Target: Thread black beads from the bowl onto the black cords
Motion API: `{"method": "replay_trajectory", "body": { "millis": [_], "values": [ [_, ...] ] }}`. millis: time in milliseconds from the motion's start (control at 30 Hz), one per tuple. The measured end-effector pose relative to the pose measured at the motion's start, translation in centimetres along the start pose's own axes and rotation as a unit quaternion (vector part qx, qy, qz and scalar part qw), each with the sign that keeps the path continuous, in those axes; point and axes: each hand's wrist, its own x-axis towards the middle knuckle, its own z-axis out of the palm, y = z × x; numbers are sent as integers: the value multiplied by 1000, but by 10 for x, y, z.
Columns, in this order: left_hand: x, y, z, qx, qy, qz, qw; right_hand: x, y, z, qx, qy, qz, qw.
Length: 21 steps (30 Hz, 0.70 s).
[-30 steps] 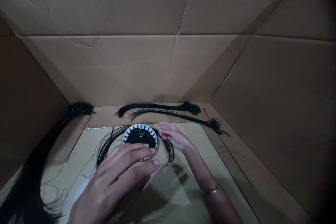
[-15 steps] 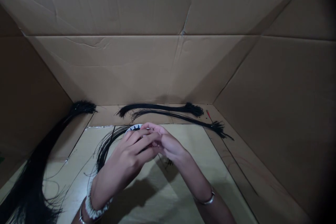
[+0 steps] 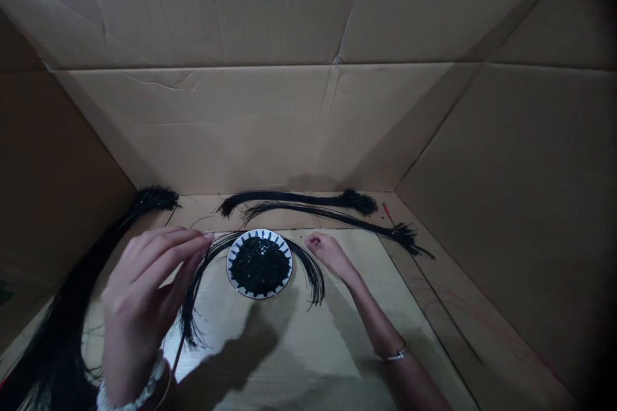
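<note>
My left hand [image 3: 149,289] is raised at the left, thumb and fingertips pinched together. Whatever is between them is too thin or small to make out. To the right, my right hand [image 3: 330,253] is closed with its fingertips curled in, and their contents are hidden. Between the hands stands a white and blue patterned dish [image 3: 234,277] filled with small black beads [image 3: 260,266]. A curved bundle of black strands [image 3: 193,298] passes behind the dish, and its other end comes out below my right hand.
Two bundles of black strands [image 3: 294,197] lie along the back cardboard wall [image 3: 241,135]. A larger, thick black bundle [image 3: 81,282] runs down the left side. A small red-ended item [image 3: 386,210] lies near the back right corner. Cardboard walls enclose the pale work surface [image 3: 308,353].
My hands have moved apart from where they met above the dish. The left went left and nearer, the right slightly right. The dish of beads now shows fully.
</note>
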Motion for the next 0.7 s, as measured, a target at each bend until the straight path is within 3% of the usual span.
{"method": "replay_trajectory", "body": {
  "millis": [200,700],
  "values": [
    [-1,5,-5,7,28,-38,999,-10,1,28,-98,-13,40,994],
    [-3,4,-8,-25,13,-22,999,-11,-7,36,-177,1,39,983]
  ]
}}
